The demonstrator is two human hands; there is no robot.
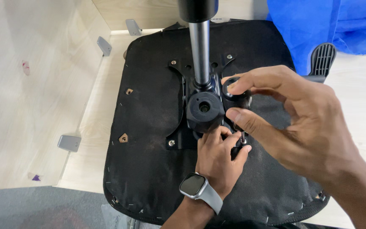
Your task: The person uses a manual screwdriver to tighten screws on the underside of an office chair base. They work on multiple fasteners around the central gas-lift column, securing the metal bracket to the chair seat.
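Both hands are working on the upturned chair seat (149, 140): my left hand (219, 163) is gripping a small tool (242, 140) at the black mechanism plate (183, 127), while my right hand (293, 123) is pinching the round black knob (236, 95) beside the gas cylinder (200, 46), steadying it.

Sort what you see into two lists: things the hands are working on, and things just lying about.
In use: left hand, right hand, black knob, mechanism plate, chair seat underside, metal column.
Lying about: blue cloth, grey brackets, armrest.
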